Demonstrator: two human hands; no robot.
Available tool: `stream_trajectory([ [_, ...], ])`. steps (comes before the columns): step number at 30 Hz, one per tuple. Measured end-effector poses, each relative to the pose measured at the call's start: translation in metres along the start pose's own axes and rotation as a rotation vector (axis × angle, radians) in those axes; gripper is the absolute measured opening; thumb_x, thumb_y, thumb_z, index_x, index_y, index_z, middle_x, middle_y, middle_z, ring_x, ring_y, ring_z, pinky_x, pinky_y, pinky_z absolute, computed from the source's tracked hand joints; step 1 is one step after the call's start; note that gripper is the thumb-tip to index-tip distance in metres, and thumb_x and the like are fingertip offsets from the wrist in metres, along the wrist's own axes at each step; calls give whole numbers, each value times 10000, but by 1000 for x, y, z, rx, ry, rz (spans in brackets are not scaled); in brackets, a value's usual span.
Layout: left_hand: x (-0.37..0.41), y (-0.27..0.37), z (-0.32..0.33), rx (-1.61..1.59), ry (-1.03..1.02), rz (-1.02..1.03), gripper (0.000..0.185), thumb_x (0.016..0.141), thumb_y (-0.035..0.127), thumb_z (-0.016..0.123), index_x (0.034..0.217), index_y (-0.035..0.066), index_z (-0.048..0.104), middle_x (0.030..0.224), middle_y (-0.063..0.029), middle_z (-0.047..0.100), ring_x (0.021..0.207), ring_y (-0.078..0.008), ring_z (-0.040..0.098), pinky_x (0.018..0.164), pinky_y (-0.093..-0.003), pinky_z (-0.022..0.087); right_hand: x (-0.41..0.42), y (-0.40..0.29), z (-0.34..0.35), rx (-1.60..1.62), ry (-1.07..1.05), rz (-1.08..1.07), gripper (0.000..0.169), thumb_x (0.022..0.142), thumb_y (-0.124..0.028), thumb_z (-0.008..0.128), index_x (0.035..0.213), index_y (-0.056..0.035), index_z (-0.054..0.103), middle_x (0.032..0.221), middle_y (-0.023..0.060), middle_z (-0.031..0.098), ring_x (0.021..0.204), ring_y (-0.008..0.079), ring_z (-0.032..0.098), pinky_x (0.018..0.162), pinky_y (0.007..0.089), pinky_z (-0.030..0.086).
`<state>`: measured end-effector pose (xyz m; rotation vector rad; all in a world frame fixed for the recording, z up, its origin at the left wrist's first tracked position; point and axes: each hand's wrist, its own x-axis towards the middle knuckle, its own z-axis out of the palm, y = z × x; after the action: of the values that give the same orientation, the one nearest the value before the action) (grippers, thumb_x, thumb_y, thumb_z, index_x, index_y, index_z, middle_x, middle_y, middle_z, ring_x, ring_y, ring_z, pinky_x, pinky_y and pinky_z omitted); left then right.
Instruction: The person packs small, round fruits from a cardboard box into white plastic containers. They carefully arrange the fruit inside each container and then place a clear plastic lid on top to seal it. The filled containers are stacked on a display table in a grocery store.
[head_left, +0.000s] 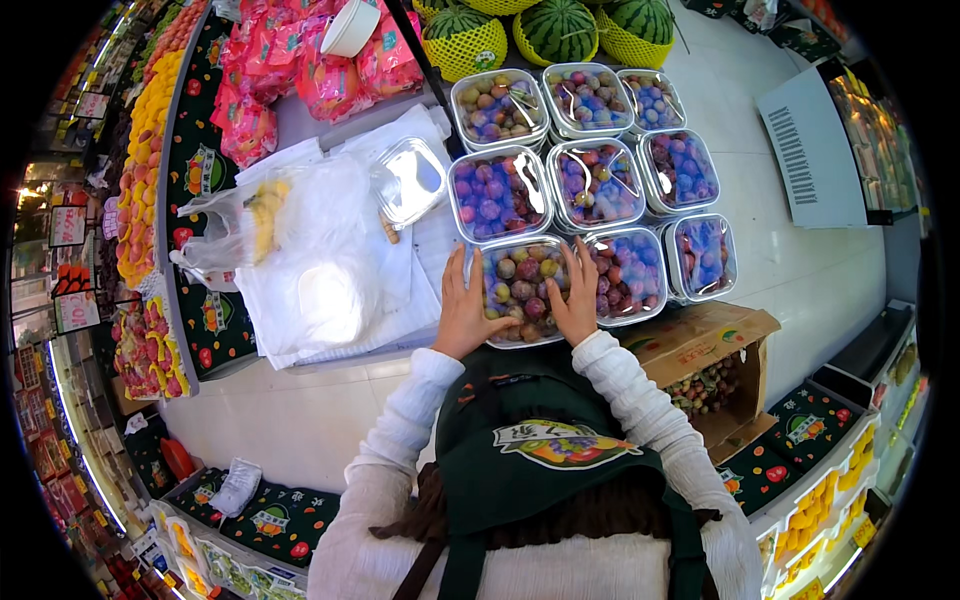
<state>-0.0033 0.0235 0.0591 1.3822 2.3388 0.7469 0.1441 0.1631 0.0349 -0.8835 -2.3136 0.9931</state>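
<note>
Several lidded clear plastic containers of plums stand in stacked rows in front of me. My left hand (469, 304) lies along the left side of the nearest container of plums (525, 281), its thumb over the near edge. On that container's right side rests my right hand (576, 292), fingers pointing away from me. Another plum container (626, 274) touches it on the right, and a further one (501, 193) stands just beyond. Whether the container is held firmly or only touched cannot be told. An empty clear plastic tray (409, 180) lies on white sheets to the left.
White sheets and plastic bags (322, 292) cover the left of the table, with bananas (266, 217) in a bag. Pink-wrapped fruit (326, 82) and netted watermelons (556, 34) stand at the back. A cardboard box (701, 341) of fruit sits low at right.
</note>
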Motion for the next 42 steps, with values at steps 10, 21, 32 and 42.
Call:
stream_trajectory([
  [10, 10, -4, -18, 13, -214, 242, 1312, 418, 556, 831, 1446, 60, 183, 1417, -337, 162, 1338, -485, 155, 1107, -500, 175, 33, 5, -32, -148, -519, -256, 835, 686, -327, 730, 1393, -125, 334, 1461, 142, 254, 1347, 367, 222, 1087, 469, 237],
  [21, 10, -9, -15, 119, -277, 309, 1286, 401, 561, 826, 1452, 147, 214, 1417, -372, 94, 1330, -517, 133, 1097, -504, 201, 44, 7, -45, -294, -761, -396, 1305, 336, -477, 871, 1442, -217, 227, 1495, 208, 96, 1373, 427, 106, 1104, 489, 210],
  [32, 4, -7, -9, 123, -276, 308, 1285, 364, 491, 853, 1449, 189, 234, 1412, -391, 55, 1326, -541, 99, 1094, -527, 184, 35, 1, -44, -425, -786, -359, 1320, 355, -497, 861, 1460, -247, 184, 1504, 216, 70, 1394, 401, 75, 1103, 509, 172],
  [42, 6, -6, -3, 149, -289, 288, 1314, 335, 432, 873, 1455, 225, 218, 1422, -380, 28, 1331, -538, 72, 1095, -532, 178, 29, 1, -42, -456, -762, -328, 1345, 338, -460, 872, 1465, -247, 170, 1502, 235, 50, 1392, 414, 63, 1101, 512, 180],
])
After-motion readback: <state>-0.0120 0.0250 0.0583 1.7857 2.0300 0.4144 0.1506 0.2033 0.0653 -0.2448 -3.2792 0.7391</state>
